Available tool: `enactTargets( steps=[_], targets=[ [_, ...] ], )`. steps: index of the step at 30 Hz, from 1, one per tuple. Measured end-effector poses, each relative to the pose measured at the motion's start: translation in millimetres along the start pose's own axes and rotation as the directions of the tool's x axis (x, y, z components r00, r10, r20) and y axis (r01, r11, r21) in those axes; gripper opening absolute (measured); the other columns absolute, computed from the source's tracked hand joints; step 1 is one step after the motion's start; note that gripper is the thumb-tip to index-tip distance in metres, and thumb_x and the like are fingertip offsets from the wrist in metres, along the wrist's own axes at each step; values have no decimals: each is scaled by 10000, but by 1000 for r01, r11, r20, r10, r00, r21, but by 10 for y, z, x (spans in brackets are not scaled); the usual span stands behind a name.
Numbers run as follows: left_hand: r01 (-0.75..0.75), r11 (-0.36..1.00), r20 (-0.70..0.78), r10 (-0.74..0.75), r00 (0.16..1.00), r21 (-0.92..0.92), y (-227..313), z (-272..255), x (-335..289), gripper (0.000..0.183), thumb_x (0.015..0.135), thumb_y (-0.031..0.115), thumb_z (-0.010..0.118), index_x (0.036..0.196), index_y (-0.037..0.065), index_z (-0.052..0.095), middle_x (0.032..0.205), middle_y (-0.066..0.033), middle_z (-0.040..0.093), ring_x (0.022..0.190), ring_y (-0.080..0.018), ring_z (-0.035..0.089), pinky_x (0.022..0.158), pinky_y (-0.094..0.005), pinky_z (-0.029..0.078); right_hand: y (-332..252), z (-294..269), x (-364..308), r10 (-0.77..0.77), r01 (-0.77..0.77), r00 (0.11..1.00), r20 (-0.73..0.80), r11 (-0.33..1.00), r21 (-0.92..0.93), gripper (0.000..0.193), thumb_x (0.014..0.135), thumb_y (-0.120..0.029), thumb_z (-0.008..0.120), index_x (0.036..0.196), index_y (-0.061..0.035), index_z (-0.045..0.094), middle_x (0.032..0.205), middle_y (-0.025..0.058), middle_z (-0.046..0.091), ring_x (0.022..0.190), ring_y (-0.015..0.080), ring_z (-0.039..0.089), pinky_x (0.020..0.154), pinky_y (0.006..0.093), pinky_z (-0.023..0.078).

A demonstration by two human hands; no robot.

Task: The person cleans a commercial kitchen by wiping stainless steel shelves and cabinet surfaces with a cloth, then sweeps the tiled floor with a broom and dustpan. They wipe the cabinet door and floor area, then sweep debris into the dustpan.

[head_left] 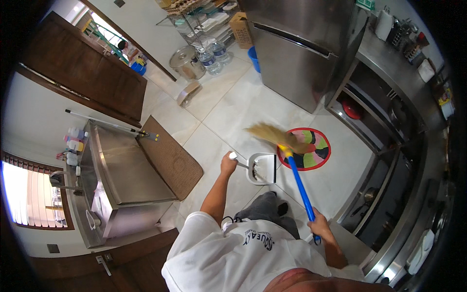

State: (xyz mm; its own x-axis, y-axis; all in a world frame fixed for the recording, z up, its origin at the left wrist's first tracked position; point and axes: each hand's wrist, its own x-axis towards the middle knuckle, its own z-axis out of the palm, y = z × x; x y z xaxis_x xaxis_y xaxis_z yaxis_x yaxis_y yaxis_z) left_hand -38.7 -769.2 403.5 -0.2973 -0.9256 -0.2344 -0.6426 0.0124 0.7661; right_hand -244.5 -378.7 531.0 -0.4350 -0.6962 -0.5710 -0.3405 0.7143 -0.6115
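Apparently mid-sweep, gripping dustpan (267, 163) in closed left hand (228, 164) and broom (297, 180) in closed right hand (318, 224), likely needing a near-left stroke into the dustpan.

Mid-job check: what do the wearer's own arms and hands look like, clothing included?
Both the left hand and the right hand are bare, without gloves. The forearms are uncovered too, and I see no watch or cables on them. The loose white fabric T-shirt has short sleeves and dark printed lettering on its body.
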Motion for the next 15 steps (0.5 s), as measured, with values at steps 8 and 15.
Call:
enactTargets(
  steps=[8, 15],
  targets=[
    [-91, 994, -55, 88, 995, -65, 102, 62, 226, 179, 583, 12, 594, 756, 23, 548, 680, -115, 574, 642, -238, 552, 598, -321, 429, -855, -154, 1984, -220, -257, 847, 483, 626, 736, 207, 706, -67, 491, 897, -19, 428, 546, 77, 454, 350, 166, 445, 305, 287, 374],
    [121, 974, 30, -117, 993, -191, 484, -26, 270, 117, 633, -23, 538, 746, 5, 543, 784, -87, 590, 625, -113, 509, 577, -229, 417, -623, -346, 3725, -339, -645, 762, 552, -324, 692, 178, 741, -93, 510, 851, -1, 402, 605, 25, 433, 448, 75, 419, 379, 190, 364]
  ],
)
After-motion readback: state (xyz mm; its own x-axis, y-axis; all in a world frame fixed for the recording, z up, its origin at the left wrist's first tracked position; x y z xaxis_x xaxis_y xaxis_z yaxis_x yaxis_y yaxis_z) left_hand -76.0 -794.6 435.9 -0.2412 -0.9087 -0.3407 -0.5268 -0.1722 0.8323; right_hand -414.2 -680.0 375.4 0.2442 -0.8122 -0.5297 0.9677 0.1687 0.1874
